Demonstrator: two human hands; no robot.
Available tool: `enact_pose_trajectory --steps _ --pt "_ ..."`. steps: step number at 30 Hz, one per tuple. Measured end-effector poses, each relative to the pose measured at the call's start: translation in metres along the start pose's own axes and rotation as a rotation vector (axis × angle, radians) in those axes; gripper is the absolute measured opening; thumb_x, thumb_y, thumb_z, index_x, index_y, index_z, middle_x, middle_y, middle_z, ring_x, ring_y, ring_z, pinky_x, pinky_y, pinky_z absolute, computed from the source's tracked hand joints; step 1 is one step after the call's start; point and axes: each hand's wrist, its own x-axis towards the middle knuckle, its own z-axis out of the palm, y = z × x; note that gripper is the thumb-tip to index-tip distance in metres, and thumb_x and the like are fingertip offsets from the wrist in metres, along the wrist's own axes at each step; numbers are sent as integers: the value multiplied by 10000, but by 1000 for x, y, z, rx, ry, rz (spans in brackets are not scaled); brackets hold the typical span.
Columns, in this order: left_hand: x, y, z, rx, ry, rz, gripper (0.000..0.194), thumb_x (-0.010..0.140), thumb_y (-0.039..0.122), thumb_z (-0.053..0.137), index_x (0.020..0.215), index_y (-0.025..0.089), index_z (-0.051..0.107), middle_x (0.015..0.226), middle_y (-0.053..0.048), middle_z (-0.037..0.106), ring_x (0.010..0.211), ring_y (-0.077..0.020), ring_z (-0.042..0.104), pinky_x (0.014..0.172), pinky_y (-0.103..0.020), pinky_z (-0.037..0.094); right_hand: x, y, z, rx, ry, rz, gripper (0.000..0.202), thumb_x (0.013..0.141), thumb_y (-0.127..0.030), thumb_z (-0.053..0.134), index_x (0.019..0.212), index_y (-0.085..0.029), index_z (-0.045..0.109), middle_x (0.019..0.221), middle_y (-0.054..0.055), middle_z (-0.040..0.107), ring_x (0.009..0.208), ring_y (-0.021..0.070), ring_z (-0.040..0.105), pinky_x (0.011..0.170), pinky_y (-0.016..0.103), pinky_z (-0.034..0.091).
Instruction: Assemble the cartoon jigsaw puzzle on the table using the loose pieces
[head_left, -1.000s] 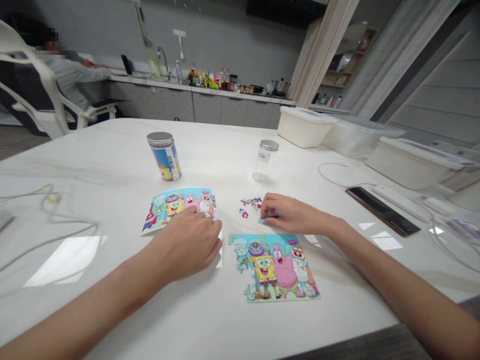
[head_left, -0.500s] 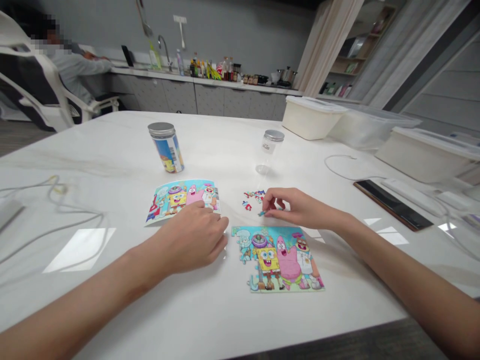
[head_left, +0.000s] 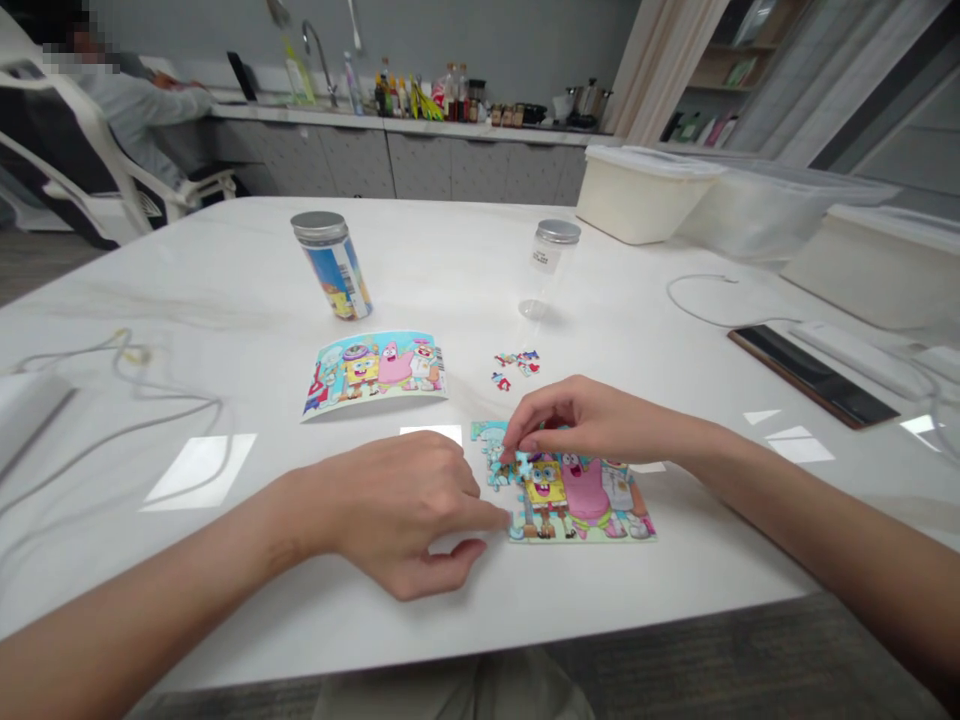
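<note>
A partly assembled jigsaw puzzle (head_left: 589,495) of cartoon figures lies flat near the table's front edge, with a gap along its left side. Over its upper left part, my right hand (head_left: 592,415) pinches a small light-blue puzzle piece (head_left: 524,465); the hand covers some of the picture. My left hand (head_left: 412,505) holds nothing. Its index finger points out to the puzzle's lower left edge, and the thumb stands apart below. Several loose puzzle pieces (head_left: 528,366) lie beyond the puzzle. Left of them is a curled picture sheet (head_left: 394,368) with the same scene.
A printed jar (head_left: 335,275) and a clear jar (head_left: 545,272), both metal-lidded, stand farther back. Storage boxes (head_left: 637,195) line the right, near a dark phone-like slab (head_left: 810,375). Cables (head_left: 187,400) run along the left. A person (head_left: 142,120) sits at the far left.
My right hand has moved from beside the loose pieces onto the puzzle's upper left, carrying the piece. The left hand has come nearer, its index finger now out at the puzzle's edge.
</note>
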Motion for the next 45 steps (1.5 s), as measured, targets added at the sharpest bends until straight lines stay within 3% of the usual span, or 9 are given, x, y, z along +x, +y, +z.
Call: enact_pose_trajectory --steps 9,27,33,36,39,45 --pt "2 3 1 2 41 41 158 814 213 520 883 212 662 563 -15 603 508 -183 533 514 -334 393 1 3 9 -47 30 6 130 786 -150 652 916 -165 658 854 23 703 738 122 649 641 238 517" --pt "-1 4 5 -12 18 19 183 835 245 530 946 213 672 578 -15 612 512 -184 534 521 -345 381 0 0 18 -98 55 -4 109 778 -142 643 883 -165 659 823 18 699 689 112 630 608 224 519" --pt "0 1 6 -61 131 6 164 856 227 509 832 192 668 596 -22 627 535 -168 546 538 -314 393 -1 -4 18 -24 34 -30 169 777 -74 591 905 -174 639 875 10 714 780 119 673 677 232 542" --pt "2 -2 8 -73 217 -113 229 859 216 500 714 168 670 546 -12 592 514 -144 521 528 -292 365 -2 -3 18 18 17 -24 186 767 -59 597 914 -166 636 890 20 715 807 128 674 696 242 541" --pt "6 -3 9 -160 304 -331 224 845 255 543 707 161 692 479 42 480 444 -90 424 479 -247 303 -2 -1 17 43 21 -32 180 774 -84 621 932 -170 629 890 17 702 769 118 654 674 241 529" --pt "14 0 5 -526 306 -606 140 790 276 612 751 198 721 450 102 267 408 -47 259 423 -188 226 -2 1 16 127 78 -5 244 743 -138 701 947 -185 576 877 -1 644 713 107 617 618 240 510"
